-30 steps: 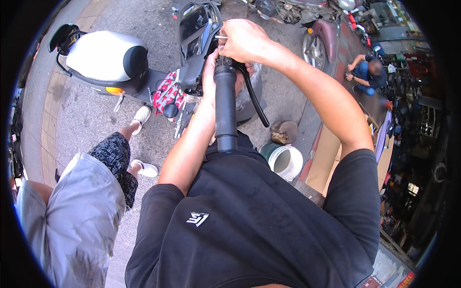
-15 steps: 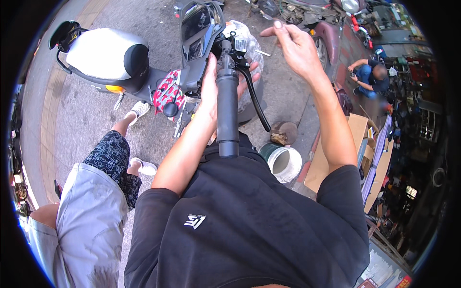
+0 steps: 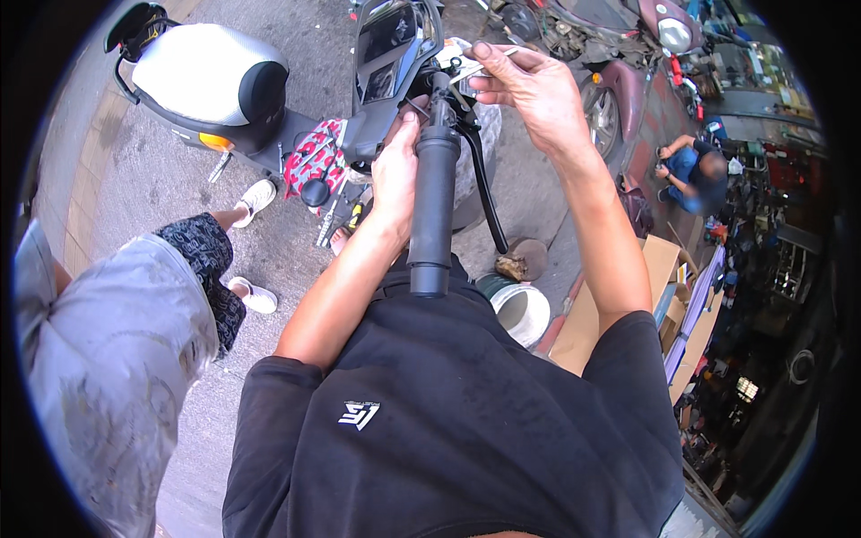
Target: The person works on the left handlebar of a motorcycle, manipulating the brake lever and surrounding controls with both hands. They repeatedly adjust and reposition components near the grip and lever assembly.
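My right hand (image 3: 545, 100) pinches a thin pale strip (image 3: 465, 73) beyond the black handlebar grip (image 3: 434, 202), apparently for control. My left hand (image 3: 395, 177) sits left of that grip, presumably steadying; finger closure I cannot tell.

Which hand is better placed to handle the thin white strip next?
The right hand, I'd judge: it appears to be pinching the thin white strip already. The left hand is farther from it, left of the black cylindrical handlebar grip.
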Available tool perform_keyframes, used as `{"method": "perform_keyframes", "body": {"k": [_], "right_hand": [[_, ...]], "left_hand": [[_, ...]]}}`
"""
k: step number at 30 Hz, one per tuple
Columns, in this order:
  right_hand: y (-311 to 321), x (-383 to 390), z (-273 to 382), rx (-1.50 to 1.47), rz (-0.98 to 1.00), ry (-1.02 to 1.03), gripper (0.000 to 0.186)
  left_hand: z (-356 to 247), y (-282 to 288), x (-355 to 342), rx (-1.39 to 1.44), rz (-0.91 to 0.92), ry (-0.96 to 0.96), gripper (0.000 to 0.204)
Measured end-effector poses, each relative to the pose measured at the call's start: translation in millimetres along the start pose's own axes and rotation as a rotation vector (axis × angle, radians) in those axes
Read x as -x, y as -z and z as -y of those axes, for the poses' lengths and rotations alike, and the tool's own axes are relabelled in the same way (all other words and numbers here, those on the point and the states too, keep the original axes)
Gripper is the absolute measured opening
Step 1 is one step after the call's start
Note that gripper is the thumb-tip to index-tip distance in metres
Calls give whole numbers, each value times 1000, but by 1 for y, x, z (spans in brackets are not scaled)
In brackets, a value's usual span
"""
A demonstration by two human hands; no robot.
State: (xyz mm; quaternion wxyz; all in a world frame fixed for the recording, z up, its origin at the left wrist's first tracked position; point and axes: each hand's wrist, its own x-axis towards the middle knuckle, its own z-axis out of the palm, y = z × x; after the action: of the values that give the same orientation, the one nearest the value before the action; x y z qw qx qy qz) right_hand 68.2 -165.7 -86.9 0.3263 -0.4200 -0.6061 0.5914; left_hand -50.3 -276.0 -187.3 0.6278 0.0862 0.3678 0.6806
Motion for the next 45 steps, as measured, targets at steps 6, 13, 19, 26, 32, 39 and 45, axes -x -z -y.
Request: {"method": "perform_keyframes", "body": {"k": [6,13,19,26,32,39,45], "right_hand": [[-27,-26,-19,273,-46,97,34],[-26,-62,-46,505,-42,141,29],[-28,-71,-46,655,37,235,32],[-31,-75,-33,565,161,85,37],[-23,-85,-35,705,204,-8,42],[-21,-89,-33,766,270,4,42],[-23,-81,-26,854,320,60,41]], "left_hand": [[10,11,-14,160,-53,-30,38],[-6,-5,-23,258,-191,83,33],[-6,-4,-38,271,-183,94,28],[-7,-5,-42,257,-122,128,29],[-6,-3,-46,173,-159,157,33],[0,-2,-53,279,-196,117,30],[2,-2,-47,296,-147,87,27]]}}
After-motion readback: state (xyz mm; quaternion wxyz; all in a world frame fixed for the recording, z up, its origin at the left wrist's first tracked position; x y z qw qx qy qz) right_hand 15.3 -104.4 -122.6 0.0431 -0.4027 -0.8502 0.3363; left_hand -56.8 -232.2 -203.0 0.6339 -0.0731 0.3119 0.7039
